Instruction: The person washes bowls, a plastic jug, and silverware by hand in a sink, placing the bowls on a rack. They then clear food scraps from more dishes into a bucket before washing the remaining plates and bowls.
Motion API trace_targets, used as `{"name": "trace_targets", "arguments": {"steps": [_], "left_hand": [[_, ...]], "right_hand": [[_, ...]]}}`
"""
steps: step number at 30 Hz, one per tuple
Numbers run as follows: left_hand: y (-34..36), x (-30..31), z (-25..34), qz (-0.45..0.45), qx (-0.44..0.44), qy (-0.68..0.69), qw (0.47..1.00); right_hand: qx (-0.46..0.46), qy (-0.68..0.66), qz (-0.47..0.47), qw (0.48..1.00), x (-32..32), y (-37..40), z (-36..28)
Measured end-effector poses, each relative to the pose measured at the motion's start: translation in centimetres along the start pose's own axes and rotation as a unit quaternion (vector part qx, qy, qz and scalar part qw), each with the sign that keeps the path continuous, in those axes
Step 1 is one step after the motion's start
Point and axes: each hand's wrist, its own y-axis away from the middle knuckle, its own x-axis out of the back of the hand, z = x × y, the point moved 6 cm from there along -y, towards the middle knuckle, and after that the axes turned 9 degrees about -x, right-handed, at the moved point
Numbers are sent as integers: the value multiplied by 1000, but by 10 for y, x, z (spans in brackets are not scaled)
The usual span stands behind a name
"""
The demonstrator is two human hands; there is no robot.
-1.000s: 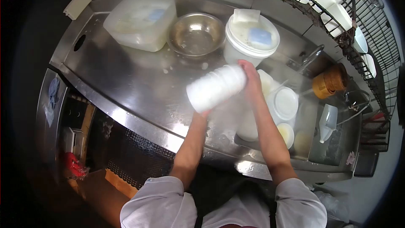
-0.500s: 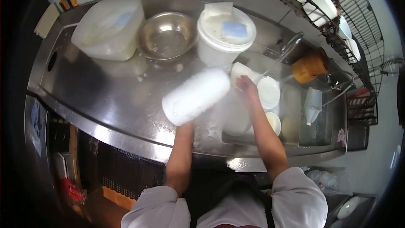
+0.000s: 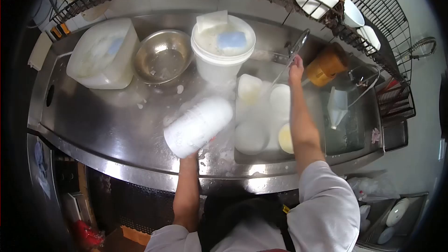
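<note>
Low over the steel counter (image 3: 112,116), my left hand (image 3: 190,153) supports a stack of white dishes (image 3: 198,126), lying on its side and wet with suds. The stack hides most of that hand; a fingertip shows at its right edge. My right hand (image 3: 296,69) is up at the faucet (image 3: 301,42), its fingers closed round the spout's lower part. A thin stream of water runs down into the sink basin (image 3: 275,158). In that basin lie several white dishes, among them a squarish bowl (image 3: 249,88) and a round lid-like dish (image 3: 252,137).
Along the back stand a plastic tub (image 3: 100,56), a steel bowl (image 3: 163,56) and a white bucket (image 3: 223,60) with a blue sponge (image 3: 232,40). Right of the faucet are an orange-brown container (image 3: 326,65) and a second basin (image 3: 345,135). A wire rack (image 3: 322,16) of dishes overhangs.
My right hand has left the squarish bowl in the basin and risen to the faucet. The stack in my left hand has come slightly nearer to me. The view has shifted.
</note>
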Motion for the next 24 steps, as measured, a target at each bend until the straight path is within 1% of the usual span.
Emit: {"name": "trace_targets", "arguments": {"steps": [1,3,4,5,6,7,8,10,11,13,15,17,18,21,22,24], "left_hand": [[0,-2,-2,1,6,-3,1000],[1,-6,-8,6,16,-10,1000],[1,-8,-11,6,23,-13,1000],[1,-11,-14,5,28,-19,999],[2,-13,-18,6,34,-23,999],[1,-17,-24,6,41,-28,999],[1,-21,-31,5,49,-35,998],[-1,-31,-50,5,72,-48,996],[-1,-38,-61,5,85,-60,995],[0,-52,-86,0,118,-79,990],[5,-68,-113,2,151,-99,984],[11,-81,-147,12,186,-114,976],[13,-83,-167,34,213,-113,970],[4,-65,-240,-42,300,-247,920],[17,-122,-270,-21,292,-236,927],[17,-129,-334,-32,330,-262,906]], "right_hand": [[7,89,-25,996,0,16,-11],[17,268,-77,960,9,54,-46],[-34,181,-175,967,3,81,-37],[-101,97,-261,955,-2,110,-27],[-201,101,-348,910,-21,163,-57],[-275,78,-402,870,-39,210,-80],[-303,17,-453,838,-45,239,-66],[-336,-39,-439,832,-51,277,-80],[-342,-63,-423,837,-46,282,-79],[-350,-111,-393,843,-27,279,-77],[-372,-158,-370,836,2,267,-65],[-402,-186,-335,832,43,256,-65],[-424,-191,-302,832,67,250,-69],[-446,-267,-242,819,145,223,-45],[-428,-271,-211,836,173,213,-54],[-421,-323,-186,827,229,192,-53]]}}
